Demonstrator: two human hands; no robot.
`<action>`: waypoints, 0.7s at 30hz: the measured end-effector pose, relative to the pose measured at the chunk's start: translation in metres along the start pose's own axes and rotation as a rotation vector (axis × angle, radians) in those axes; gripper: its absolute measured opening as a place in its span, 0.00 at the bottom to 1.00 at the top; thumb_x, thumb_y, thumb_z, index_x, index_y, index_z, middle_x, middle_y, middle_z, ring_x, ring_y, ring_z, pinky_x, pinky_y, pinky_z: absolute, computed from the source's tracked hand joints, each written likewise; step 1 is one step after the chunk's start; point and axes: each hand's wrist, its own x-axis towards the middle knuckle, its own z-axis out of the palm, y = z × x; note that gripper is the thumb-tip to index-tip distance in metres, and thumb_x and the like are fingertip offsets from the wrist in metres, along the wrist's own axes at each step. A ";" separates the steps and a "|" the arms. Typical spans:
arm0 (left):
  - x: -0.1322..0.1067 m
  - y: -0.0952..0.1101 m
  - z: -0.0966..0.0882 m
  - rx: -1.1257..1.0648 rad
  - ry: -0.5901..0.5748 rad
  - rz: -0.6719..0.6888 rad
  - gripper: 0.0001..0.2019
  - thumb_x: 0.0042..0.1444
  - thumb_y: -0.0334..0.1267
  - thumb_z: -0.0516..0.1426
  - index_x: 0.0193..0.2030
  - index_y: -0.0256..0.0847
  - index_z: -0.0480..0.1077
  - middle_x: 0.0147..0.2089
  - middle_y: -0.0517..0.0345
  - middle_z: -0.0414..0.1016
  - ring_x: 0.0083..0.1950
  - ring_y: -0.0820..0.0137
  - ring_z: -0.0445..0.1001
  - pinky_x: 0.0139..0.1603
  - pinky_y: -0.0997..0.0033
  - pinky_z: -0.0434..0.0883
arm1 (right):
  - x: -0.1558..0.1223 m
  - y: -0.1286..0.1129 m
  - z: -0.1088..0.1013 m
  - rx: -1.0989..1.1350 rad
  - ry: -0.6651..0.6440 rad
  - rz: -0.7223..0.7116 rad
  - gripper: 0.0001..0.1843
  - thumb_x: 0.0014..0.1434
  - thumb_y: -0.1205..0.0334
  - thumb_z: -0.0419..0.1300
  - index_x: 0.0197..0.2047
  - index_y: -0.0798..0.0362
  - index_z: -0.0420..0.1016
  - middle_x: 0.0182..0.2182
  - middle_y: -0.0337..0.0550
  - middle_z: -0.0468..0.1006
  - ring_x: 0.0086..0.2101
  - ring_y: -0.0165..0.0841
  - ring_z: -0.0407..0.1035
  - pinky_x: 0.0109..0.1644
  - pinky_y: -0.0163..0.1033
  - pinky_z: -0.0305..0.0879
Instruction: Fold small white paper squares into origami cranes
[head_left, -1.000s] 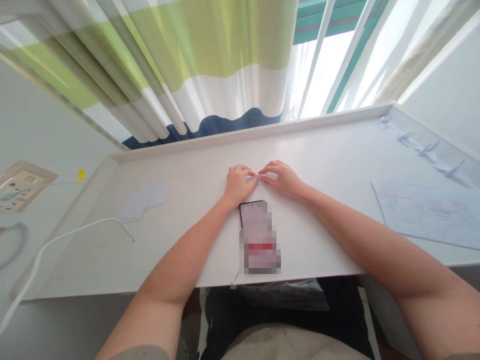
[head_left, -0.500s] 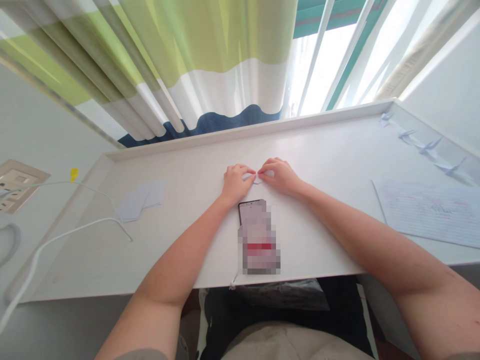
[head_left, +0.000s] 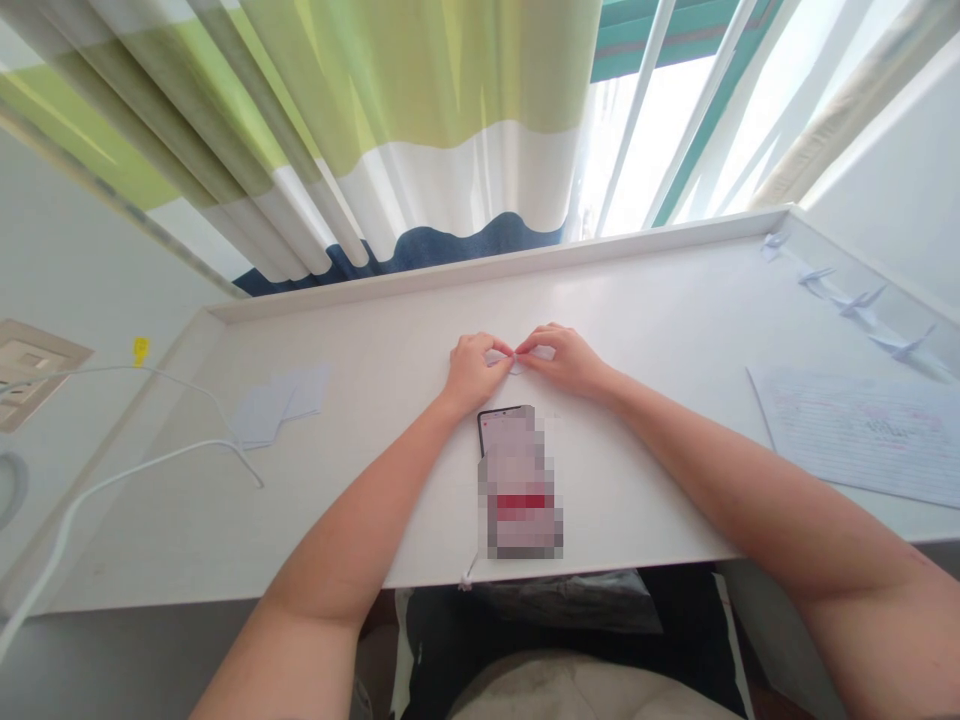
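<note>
Both hands meet over the middle of the white desk (head_left: 390, 460), pinching a small folded piece of white paper (head_left: 515, 369). My left hand (head_left: 478, 370) is closed on its left side, thumb and fingertips together. From the other side my right hand (head_left: 564, 360) pinches it in the same way, and the fingertips of the two hands touch or nearly touch. Most of the paper is hidden behind the fingers, so its exact shape cannot be made out. Just below the hands lies a phone (head_left: 495, 428), its screen blurred out.
Several folded paper figures (head_left: 855, 300) stand along the right edge, above a written sheet (head_left: 862, 430). White paper pieces (head_left: 277, 405) lie at the left, near a white cable (head_left: 150, 463). A raised rim (head_left: 420, 277) runs along the back, before a curtain (head_left: 450, 90).
The fingertips of my two hands have come closer together at the paper. The whole view has shifted slightly; the phone and other papers stay in place.
</note>
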 end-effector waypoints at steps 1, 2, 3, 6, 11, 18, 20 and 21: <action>0.000 0.001 0.000 -0.003 -0.004 -0.003 0.02 0.59 0.36 0.64 0.37 0.47 0.80 0.46 0.54 0.84 0.58 0.53 0.75 0.68 0.47 0.67 | 0.000 0.000 0.000 0.004 0.003 -0.002 0.09 0.65 0.57 0.65 0.37 0.46 0.88 0.40 0.45 0.88 0.43 0.42 0.77 0.57 0.50 0.67; 0.000 0.001 0.000 -0.006 -0.009 -0.003 0.02 0.59 0.36 0.64 0.37 0.47 0.80 0.45 0.54 0.84 0.57 0.54 0.76 0.67 0.47 0.67 | -0.001 0.000 0.000 0.000 0.006 -0.005 0.09 0.65 0.56 0.66 0.36 0.46 0.87 0.39 0.45 0.87 0.43 0.42 0.77 0.57 0.51 0.67; 0.000 0.002 -0.001 -0.010 -0.014 0.000 0.02 0.59 0.35 0.65 0.36 0.47 0.80 0.45 0.54 0.85 0.55 0.54 0.77 0.67 0.47 0.67 | -0.001 0.000 0.000 -0.007 0.007 -0.010 0.09 0.65 0.55 0.66 0.35 0.46 0.87 0.39 0.45 0.87 0.43 0.43 0.77 0.57 0.51 0.67; 0.001 0.003 -0.001 -0.008 -0.029 0.013 0.03 0.58 0.33 0.65 0.36 0.46 0.80 0.43 0.54 0.85 0.52 0.55 0.78 0.67 0.47 0.67 | -0.001 -0.002 0.000 -0.013 0.000 -0.030 0.08 0.64 0.58 0.66 0.34 0.46 0.86 0.38 0.44 0.87 0.43 0.43 0.77 0.56 0.51 0.66; 0.001 0.002 -0.001 -0.032 -0.039 0.024 0.03 0.59 0.35 0.65 0.39 0.46 0.81 0.42 0.54 0.85 0.50 0.56 0.79 0.66 0.48 0.68 | -0.001 -0.006 -0.002 0.037 -0.016 0.020 0.08 0.63 0.59 0.66 0.34 0.47 0.86 0.35 0.43 0.87 0.41 0.42 0.76 0.52 0.48 0.68; -0.001 0.002 -0.003 -0.064 -0.054 0.042 0.05 0.60 0.35 0.64 0.39 0.47 0.84 0.44 0.53 0.87 0.52 0.55 0.79 0.67 0.47 0.68 | -0.004 -0.007 -0.003 -0.007 -0.022 0.014 0.05 0.61 0.60 0.65 0.35 0.48 0.84 0.37 0.45 0.86 0.42 0.43 0.77 0.54 0.49 0.68; -0.001 0.001 -0.004 -0.080 -0.065 0.059 0.05 0.59 0.34 0.64 0.38 0.47 0.83 0.44 0.54 0.87 0.52 0.56 0.80 0.67 0.48 0.69 | -0.005 -0.005 -0.004 -0.020 -0.024 0.003 0.05 0.59 0.62 0.64 0.35 0.48 0.83 0.37 0.45 0.86 0.42 0.43 0.76 0.54 0.48 0.68; -0.001 0.001 -0.005 -0.082 -0.074 0.072 0.05 0.59 0.33 0.64 0.37 0.47 0.83 0.44 0.55 0.87 0.52 0.56 0.80 0.67 0.49 0.69 | -0.006 -0.005 -0.004 -0.023 -0.026 -0.007 0.05 0.59 0.63 0.64 0.35 0.49 0.83 0.37 0.45 0.86 0.42 0.43 0.76 0.53 0.48 0.68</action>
